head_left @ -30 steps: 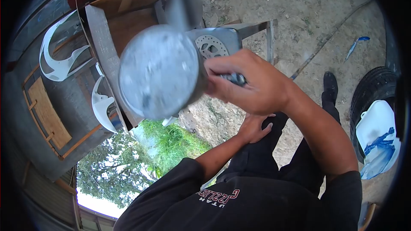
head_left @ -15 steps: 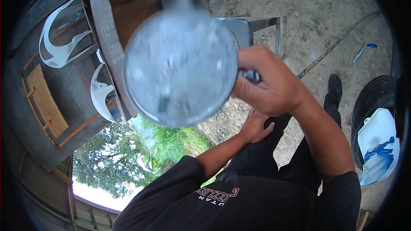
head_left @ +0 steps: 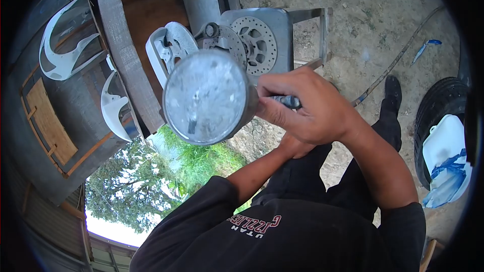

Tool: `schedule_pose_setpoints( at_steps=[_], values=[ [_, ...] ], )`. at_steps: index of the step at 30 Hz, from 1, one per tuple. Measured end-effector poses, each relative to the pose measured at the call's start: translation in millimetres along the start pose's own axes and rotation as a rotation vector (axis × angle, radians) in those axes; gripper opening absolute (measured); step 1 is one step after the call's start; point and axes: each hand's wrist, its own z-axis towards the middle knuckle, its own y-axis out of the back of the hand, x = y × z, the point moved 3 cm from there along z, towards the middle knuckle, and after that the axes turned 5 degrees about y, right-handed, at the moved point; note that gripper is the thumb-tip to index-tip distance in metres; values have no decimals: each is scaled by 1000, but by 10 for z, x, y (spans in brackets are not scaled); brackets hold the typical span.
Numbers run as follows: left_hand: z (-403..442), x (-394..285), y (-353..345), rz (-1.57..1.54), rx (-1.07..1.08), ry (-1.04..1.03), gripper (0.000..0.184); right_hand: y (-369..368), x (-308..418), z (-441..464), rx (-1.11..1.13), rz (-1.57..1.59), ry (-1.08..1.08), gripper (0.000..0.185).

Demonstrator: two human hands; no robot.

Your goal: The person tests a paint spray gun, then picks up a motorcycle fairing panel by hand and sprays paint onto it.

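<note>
A spray gun with a round, scuffed metal cup (head_left: 206,98) on top is in my right hand (head_left: 315,106). The fingers of that hand wrap round the gun's grip, and a dark metal knob pokes out by the thumb. Seen from above, the cup hides the gun's front. My left hand (head_left: 297,148) is low over my thigh, partly behind the right hand, its fingers hidden. Beyond the cup, a grey stool (head_left: 284,22) bears a drilled brake disc (head_left: 255,45) and other metal parts. A white molded part (head_left: 176,40) shows just past the cup's far edge.
White fairing pieces (head_left: 55,63) are on the left by a dark panel. A grey-topped board (head_left: 118,35) edges a wooden box. A hose (head_left: 398,65) crosses the dirt floor. On the right a tyre (head_left: 428,136) lies under a white container (head_left: 443,141) and blue plastic.
The spray gun's cup has dropped lower and away from the camera, revealing the stool with the brake disc. My left hand has drawn in behind my right hand.
</note>
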Motion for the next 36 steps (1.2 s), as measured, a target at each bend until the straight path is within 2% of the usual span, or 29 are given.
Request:
schedule_pose_setpoints(
  at_steps=[5,8,11,14,19,22,24,25,27,32,36],
  values=[
    [-17,152,-102,-137,106,29,64,-131,-177,-203,112,-115,-113,63],
    [-43,157,-110,-134,124,24,64,-155,-256,-325,158,-189,-151,44],
    [-51,168,-119,-133,132,22,64,-125,-156,-331,124,-142,-135,44],
    [-61,160,-119,-128,131,18,64,-106,8,-262,-18,7,-60,59],
    [-76,167,-95,-125,136,17,64,7,306,-237,-257,-31,238,50],
    [-83,189,-118,-122,136,22,64,197,527,-200,-260,137,199,48],
    [-84,194,-140,-120,138,23,63,200,504,-227,-271,126,208,47],
    [-85,191,-153,-119,141,22,63,117,406,-275,-300,15,261,47],
    [-90,188,-171,-113,141,24,63,-27,204,-340,-288,-64,246,47],
    [-93,221,-173,-105,147,32,63,-180,-88,-468,-28,-66,-71,50],
    [-120,262,-156,-73,134,35,63,-186,-110,-522,56,-98,-143,53]
  ],
)
